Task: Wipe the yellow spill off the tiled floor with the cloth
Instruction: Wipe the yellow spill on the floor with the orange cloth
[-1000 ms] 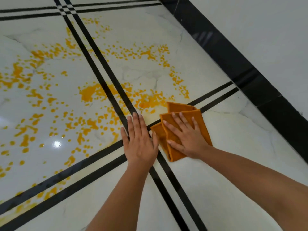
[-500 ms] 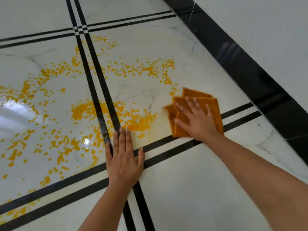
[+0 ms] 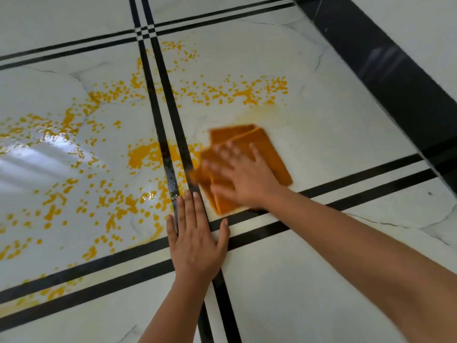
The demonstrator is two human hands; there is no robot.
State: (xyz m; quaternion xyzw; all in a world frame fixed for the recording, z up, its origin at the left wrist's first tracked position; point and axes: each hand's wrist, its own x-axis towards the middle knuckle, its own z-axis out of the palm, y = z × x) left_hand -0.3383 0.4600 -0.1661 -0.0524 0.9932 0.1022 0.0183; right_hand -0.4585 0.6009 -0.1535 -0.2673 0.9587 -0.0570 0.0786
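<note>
A folded orange cloth (image 3: 268, 151) lies flat on the white tiled floor (image 3: 309, 280), just right of the double black stripe. My right hand (image 3: 243, 179) presses down on it with fingers spread and is blurred by motion. My left hand (image 3: 196, 240) rests flat on the floor where the black stripes cross, fingers together, holding nothing. The yellow spill (image 3: 143, 154) is scattered in blobs and droplets across the tiles to the left and in a band (image 3: 247, 91) beyond the cloth. A faint yellow smear (image 3: 262, 115) shows just above the cloth.
A black skirting band (image 3: 385, 78) runs diagonally along the right, with a pale wall (image 3: 420, 23) above it. Double black stripes (image 3: 163, 95) cross the floor. Bright glare (image 3: 32, 159) reflects off the wet tile at the left.
My right hand has slid the cloth left toward the black stripe, leaving a wiped, faintly smeared patch on the right. My left hand stays planted at the stripe crossing.
</note>
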